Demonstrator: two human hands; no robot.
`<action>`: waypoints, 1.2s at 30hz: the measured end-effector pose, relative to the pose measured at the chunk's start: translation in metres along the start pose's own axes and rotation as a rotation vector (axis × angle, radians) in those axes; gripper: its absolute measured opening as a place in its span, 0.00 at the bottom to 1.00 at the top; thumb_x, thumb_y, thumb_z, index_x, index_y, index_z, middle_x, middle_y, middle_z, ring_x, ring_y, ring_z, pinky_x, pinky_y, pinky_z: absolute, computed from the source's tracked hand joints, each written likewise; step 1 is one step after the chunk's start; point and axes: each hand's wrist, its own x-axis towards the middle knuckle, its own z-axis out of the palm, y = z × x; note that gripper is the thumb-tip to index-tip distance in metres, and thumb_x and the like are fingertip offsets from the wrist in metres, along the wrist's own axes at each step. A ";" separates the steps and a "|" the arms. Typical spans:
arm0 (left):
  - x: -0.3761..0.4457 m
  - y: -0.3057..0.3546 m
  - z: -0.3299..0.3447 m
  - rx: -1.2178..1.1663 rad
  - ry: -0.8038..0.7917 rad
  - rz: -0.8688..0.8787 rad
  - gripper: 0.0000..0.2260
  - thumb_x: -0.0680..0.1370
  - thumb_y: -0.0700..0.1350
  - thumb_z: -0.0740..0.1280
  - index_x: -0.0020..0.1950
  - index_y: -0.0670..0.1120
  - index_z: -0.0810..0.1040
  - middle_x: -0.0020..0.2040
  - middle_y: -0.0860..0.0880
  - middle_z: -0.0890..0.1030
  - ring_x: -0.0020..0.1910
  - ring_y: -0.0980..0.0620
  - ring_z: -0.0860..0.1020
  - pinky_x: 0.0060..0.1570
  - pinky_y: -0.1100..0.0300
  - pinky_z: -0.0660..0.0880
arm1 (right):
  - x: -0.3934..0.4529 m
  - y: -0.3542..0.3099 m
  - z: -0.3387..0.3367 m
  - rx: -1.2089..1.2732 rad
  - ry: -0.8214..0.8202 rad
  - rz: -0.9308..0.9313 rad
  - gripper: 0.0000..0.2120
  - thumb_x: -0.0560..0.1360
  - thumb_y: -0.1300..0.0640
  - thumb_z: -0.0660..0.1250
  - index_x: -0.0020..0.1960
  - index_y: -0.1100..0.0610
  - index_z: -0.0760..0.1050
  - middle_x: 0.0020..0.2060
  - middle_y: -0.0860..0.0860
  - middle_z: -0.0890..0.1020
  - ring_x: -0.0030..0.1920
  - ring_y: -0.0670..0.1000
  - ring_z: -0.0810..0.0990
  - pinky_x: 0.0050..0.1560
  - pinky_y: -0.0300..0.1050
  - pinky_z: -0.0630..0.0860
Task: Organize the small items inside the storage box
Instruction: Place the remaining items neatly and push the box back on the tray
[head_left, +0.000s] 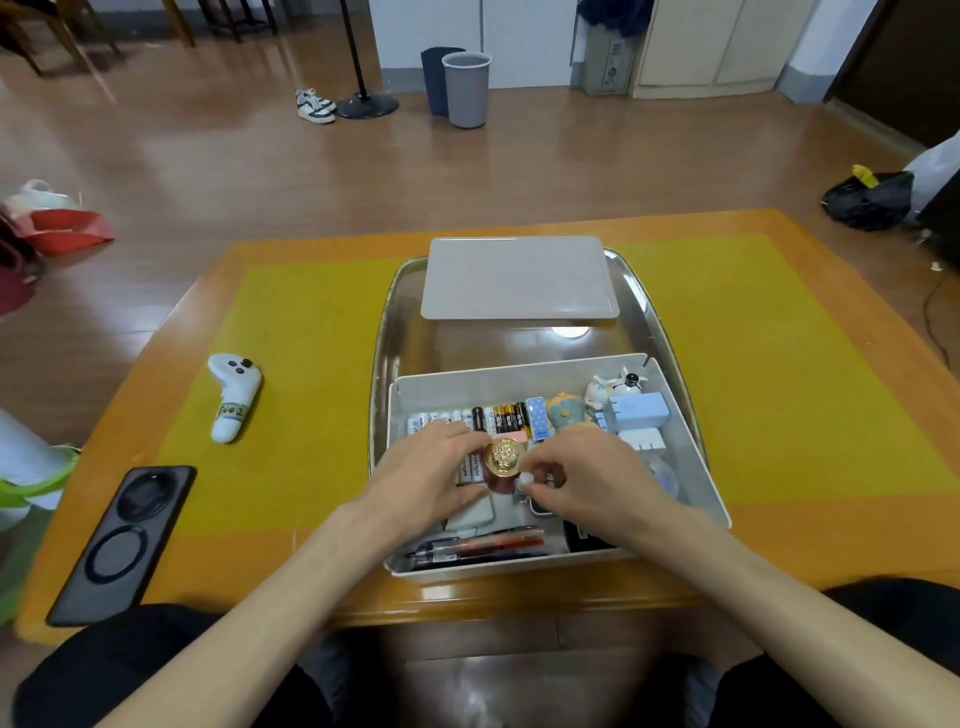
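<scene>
A person's left hand (423, 467) and right hand (587, 478) are meeting over a white storage box (696, 452) sitting at the near end of a clear tray (387, 322) on the desk (311, 249). The fingers of both hands are curling around a small bottle with an ornate gold cap (505, 456), which is standing upright in the middle of the box. Behind it, a row of batteries (467, 418) is lining the far wall, with small figurines (597, 397) and pale blue plugs (636, 410) crowding the right corner, just beside the right hand. Pens (483, 548) are lying along the near wall, partly hidden by the wrists. The box's grey lid (519, 278) is resting across the tray's far end. To the left, on a yellow mat (311, 338), a white controller (234, 395) and a dark phone (122, 543) are lying well apart from the box. Beyond the desk, two waste bins (465, 88) and a pair of sneakers (314, 105) are standing on a wooden floor (208, 156).
</scene>
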 end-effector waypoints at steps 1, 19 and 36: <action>-0.001 0.000 0.001 0.000 0.009 0.000 0.24 0.74 0.58 0.73 0.68 0.57 0.73 0.57 0.56 0.79 0.59 0.52 0.76 0.52 0.55 0.75 | 0.001 -0.002 0.003 -0.023 -0.015 0.000 0.06 0.74 0.47 0.68 0.46 0.48 0.82 0.37 0.44 0.81 0.42 0.47 0.73 0.37 0.45 0.69; -0.010 -0.001 0.005 -0.021 0.074 -0.004 0.23 0.77 0.59 0.69 0.71 0.56 0.72 0.60 0.58 0.79 0.59 0.56 0.77 0.50 0.60 0.76 | -0.012 -0.002 0.004 -0.020 0.017 0.028 0.08 0.74 0.43 0.70 0.49 0.45 0.82 0.40 0.43 0.82 0.45 0.47 0.76 0.38 0.47 0.73; -0.005 0.046 0.003 -0.006 0.055 0.120 0.07 0.78 0.50 0.68 0.55 0.54 0.82 0.52 0.56 0.78 0.52 0.52 0.77 0.41 0.55 0.78 | -0.055 0.066 -0.041 0.007 -0.345 0.099 0.15 0.73 0.42 0.74 0.58 0.43 0.81 0.46 0.39 0.81 0.44 0.41 0.77 0.45 0.46 0.78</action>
